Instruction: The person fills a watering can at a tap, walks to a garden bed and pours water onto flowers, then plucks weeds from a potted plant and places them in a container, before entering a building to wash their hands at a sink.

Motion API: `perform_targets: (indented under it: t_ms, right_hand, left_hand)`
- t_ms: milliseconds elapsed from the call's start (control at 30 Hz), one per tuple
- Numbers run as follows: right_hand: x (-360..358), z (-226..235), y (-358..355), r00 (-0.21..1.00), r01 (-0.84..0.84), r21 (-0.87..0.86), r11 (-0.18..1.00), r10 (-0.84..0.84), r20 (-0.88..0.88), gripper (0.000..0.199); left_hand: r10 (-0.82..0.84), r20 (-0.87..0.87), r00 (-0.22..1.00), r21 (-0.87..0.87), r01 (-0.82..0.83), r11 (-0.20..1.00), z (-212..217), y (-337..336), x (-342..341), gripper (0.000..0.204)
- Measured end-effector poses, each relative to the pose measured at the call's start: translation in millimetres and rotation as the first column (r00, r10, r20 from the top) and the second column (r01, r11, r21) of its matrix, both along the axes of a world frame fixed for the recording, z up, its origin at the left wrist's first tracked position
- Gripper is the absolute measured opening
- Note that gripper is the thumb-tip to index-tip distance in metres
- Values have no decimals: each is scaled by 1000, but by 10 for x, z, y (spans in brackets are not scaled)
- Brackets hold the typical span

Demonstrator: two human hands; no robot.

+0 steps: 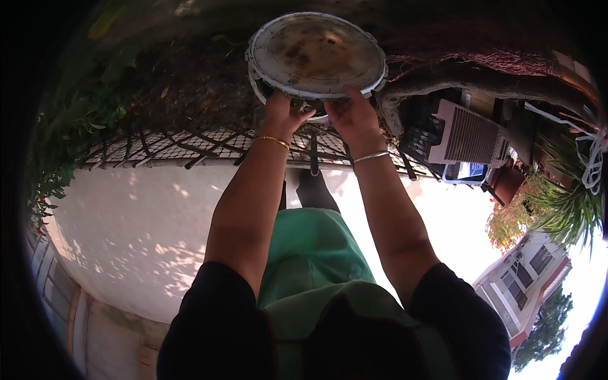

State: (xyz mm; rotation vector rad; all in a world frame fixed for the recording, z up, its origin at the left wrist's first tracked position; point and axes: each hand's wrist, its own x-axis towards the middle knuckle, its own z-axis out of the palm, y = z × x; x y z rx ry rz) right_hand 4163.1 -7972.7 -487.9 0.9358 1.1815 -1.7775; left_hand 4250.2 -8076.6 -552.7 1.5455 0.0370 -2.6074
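A round, whitish bucket lid with brown stains on top is at the upper middle, tilted toward me. Below its near edge shows part of a second pale rim, perhaps the bucket's. My left hand grips the near left edge, its fingers hidden behind the rim and its thumb pointing right. On the near right edge my right hand has its thumb up on the rim and its other fingers curled underneath. Both arms are stretched out, with a gold bangle on the left wrist and a silver one on the right.
A lattice fence runs behind my hands, beside a pale concrete surface. To the right are a thick bent branch, a ribbed plastic washboard, dark crates and a potted plant. Leafy plants stand at left.
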Motion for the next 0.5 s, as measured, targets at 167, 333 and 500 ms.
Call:
perform_targets:
  t_ms: [167,333,500]
  right_hand:
    - [283,-560,235,994,89,-46,995,-86,63,24]
    - [373,-499,287,973,-170,-23,985,164,-164,22]
    - [328,-475,203,997,62,-44,997,-60,49,17]
  left_hand:
    - [126,72,989,-11,-126,992,-211,168,278,32]
    - [71,-10,997,4,-71,997,-322,208,360,30]
    - [186,-31,982,46,-184,982,-376,206,304,31]
